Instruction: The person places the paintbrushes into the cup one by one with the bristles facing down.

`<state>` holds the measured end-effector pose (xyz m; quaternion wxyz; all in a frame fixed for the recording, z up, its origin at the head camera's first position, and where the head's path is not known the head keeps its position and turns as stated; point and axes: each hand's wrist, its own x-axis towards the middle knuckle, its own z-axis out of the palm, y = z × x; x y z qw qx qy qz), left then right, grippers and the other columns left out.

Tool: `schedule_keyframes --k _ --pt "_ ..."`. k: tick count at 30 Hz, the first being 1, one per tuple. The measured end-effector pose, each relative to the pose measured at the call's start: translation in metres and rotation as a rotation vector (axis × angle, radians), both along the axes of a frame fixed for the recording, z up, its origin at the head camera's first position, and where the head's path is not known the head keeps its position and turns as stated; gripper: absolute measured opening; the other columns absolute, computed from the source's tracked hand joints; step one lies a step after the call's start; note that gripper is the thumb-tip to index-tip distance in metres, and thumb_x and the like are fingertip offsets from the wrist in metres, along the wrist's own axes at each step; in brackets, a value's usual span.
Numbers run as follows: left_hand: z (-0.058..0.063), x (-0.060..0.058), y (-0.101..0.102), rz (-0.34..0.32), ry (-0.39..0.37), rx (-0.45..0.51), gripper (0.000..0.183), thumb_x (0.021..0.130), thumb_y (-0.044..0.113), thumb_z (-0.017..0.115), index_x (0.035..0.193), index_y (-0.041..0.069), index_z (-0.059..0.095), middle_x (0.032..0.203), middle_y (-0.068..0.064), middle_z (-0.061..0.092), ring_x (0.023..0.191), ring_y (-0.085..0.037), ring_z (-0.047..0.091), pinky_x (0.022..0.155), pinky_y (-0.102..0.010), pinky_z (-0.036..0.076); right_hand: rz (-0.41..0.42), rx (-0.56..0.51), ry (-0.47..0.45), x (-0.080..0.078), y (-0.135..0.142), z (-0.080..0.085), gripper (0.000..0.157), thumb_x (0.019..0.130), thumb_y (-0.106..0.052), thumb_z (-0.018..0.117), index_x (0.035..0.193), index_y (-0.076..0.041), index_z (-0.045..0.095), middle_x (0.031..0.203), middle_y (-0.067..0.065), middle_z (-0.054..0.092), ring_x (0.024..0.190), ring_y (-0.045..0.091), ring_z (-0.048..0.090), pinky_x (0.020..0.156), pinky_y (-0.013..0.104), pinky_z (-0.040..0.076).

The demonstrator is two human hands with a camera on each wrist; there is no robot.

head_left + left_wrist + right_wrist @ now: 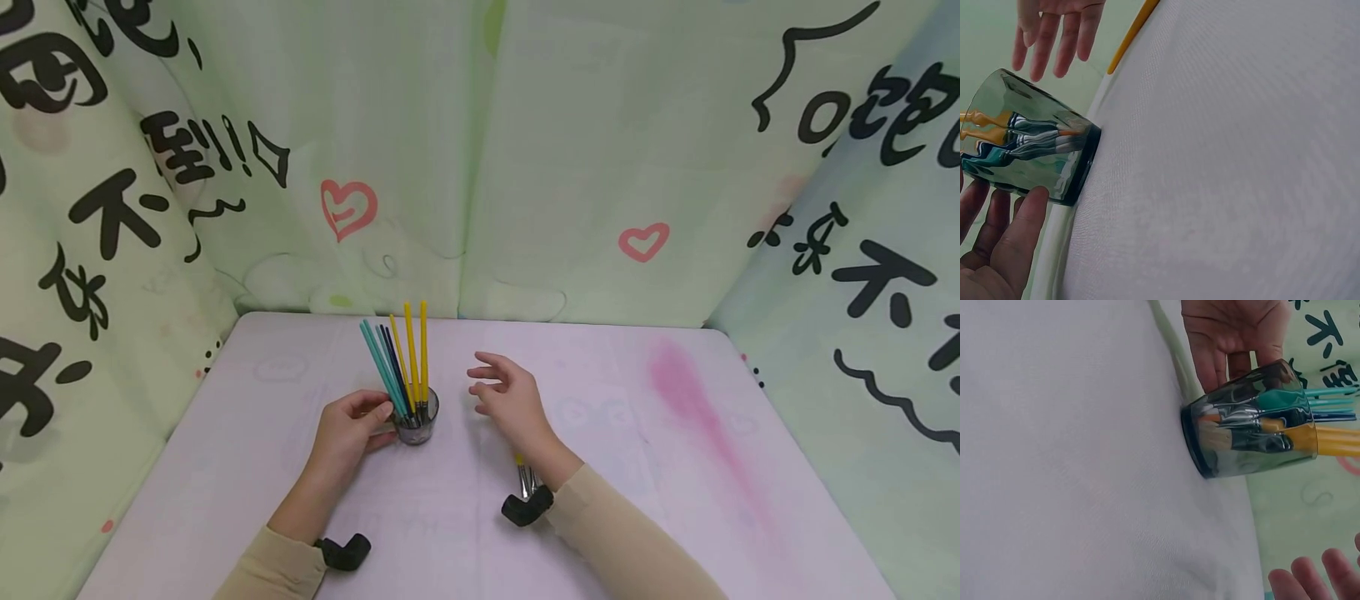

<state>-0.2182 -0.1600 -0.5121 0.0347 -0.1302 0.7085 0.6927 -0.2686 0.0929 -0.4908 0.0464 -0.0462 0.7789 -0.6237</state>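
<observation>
A clear, grey-tinted glass cup [417, 429] stands on the table, holding several paintbrushes [1260, 428], bristles down. Their handles are teal, dark blue and yellow. At the cup's left side, my left hand [351, 429] holds it with thumb and fingers against the glass. My right hand [513, 398] is in the air to the right of the cup, fingers spread and loosely bent, with nothing in them. Below the right wrist lie more brushes [525, 479] with metal ferrules, partly hidden by the wrist; a yellow handle [1132, 37] shows in the left wrist view.
A pale cloth covers the table [600, 517], with a pink stain [693, 400] towards the right. Printed curtains [540, 167] hang along the table's back and sides. Each wrist carries a black camera mount [345, 552].
</observation>
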Motion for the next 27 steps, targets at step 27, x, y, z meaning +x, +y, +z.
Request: schedule_keyframes --k 27 --pt "-0.003 -0.002 -0.001 0.002 0.008 0.019 0.024 0.104 0.006 0.070 0.126 -0.004 0.071 0.118 -0.018 0.070 0.097 -0.019 0.075 0.088 -0.045 0.070 -0.185 0.301 -0.133 0.000 0.063 -0.004 0.052 0.094 -0.004 0.075 0.145 -0.010 0.063 0.116 0.015 0.071 0.081 0.023 0.073 0.061 0.033 0.068"
